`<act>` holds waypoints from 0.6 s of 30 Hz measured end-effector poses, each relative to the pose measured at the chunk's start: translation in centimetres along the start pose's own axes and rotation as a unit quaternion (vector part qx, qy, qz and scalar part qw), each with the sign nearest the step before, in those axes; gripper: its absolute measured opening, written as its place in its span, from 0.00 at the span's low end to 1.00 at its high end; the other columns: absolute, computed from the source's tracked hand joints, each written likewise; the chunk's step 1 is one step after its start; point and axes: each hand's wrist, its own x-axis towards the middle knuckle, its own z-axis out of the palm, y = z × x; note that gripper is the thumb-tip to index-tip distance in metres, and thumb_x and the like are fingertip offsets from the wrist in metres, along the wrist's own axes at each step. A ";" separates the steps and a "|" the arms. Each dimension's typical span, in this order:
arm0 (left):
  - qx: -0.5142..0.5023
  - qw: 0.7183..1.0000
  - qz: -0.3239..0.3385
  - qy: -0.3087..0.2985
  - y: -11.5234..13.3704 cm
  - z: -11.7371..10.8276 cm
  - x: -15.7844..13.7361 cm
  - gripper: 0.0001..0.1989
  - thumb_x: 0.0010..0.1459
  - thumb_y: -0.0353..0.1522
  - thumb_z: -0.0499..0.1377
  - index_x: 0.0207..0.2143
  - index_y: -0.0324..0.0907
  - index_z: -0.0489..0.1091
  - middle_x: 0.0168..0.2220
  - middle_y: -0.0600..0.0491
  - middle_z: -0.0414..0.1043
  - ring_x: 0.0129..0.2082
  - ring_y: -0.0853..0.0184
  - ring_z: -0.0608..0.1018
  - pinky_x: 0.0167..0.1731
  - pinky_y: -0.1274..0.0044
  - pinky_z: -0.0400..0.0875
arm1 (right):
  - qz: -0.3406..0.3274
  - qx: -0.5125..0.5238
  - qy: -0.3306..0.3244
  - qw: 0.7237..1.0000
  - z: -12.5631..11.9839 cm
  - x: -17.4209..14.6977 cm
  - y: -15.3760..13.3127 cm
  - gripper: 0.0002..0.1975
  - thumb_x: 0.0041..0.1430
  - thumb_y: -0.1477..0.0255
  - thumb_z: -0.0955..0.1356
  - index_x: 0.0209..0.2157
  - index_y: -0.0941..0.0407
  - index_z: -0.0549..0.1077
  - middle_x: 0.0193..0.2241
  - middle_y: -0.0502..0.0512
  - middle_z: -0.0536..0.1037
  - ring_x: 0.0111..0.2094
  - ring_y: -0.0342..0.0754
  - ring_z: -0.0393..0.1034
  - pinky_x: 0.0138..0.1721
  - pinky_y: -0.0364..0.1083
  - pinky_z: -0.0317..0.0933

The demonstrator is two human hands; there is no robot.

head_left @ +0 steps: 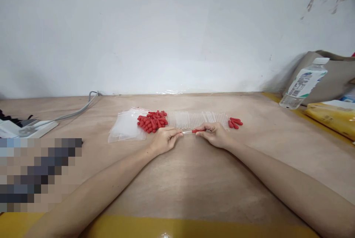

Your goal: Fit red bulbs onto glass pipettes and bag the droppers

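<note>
Just in front of the row of tubes, my left hand [166, 139] pinches one end of a thin clear dropper tube [186, 132]. A red rubber bulb [198, 131] is at the tube's other end, pinched by the fingers of my right hand [216, 134]. How far the tube sits inside the bulb is too small to tell. Behind my hands lies a row of clear dropper tubes [191, 119], side by side. A heap of red rubber bulbs [152, 121] lies at the row's left, partly on clear zip bags [126, 127]. Several red bulbs with stems [235, 122] lie right of the row.
A clear plastic bottle [305, 82] leans at the right by a grey bag [332, 75] and a yellow packet [331, 118]. On the left, a grey cable [80, 110] runs to a white power strip [41, 129]. Yellow tape [166, 227] edges the wooden table [177, 182]. A wall stands behind.
</note>
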 end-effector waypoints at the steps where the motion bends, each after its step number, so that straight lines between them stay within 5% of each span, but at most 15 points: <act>1: -0.004 1.000 -0.005 0.002 0.0 0.0 0.0 0.09 0.57 0.30 0.54 0.33 0.37 0.74 0.25 0.51 0.74 0.23 0.71 0.73 0.23 0.81 0.67 | 0.002 0.005 0.004 1.000 0.0 0.0 0.0 0.06 0.51 0.70 0.67 0.31 0.55 0.75 0.35 0.53 0.78 0.36 0.48 0.72 0.37 0.46 0.66; 6: -0.016 1.000 -0.020 -0.006 -0.2 -0.1 0.1 0.09 0.57 0.32 0.55 0.35 0.37 0.73 0.29 0.50 0.75 0.28 0.70 0.74 0.30 0.79 0.69 | 0.013 0.085 0.030 0.996 0.6 0.2 -0.1 0.09 0.49 0.66 0.68 0.32 0.55 0.75 0.33 0.53 0.78 0.36 0.47 0.71 0.39 0.47 0.65; 12: 0.043 0.998 -0.052 -0.001 0.1 -0.7 0.5 0.19 0.58 0.35 0.53 0.52 0.40 0.62 0.47 0.47 0.67 0.48 0.62 0.67 0.48 0.69 0.62 | 0.055 0.219 0.116 0.967 -0.6 1.6 -0.3 0.22 0.47 0.62 0.69 0.44 0.55 0.67 0.29 0.50 0.73 0.34 0.44 0.69 0.37 0.46 0.63; 18: 0.073 0.996 -0.060 -0.011 -0.4 -0.4 0.7 0.08 0.56 0.34 0.54 0.37 0.41 0.70 0.37 0.50 0.70 0.40 0.64 0.69 0.44 0.69 0.63 | 0.172 0.132 0.245 0.945 -6.8 4.1 0.4 0.13 0.48 0.63 0.69 0.32 0.56 0.68 0.26 0.51 0.74 0.25 0.41 0.65 0.27 0.41 0.59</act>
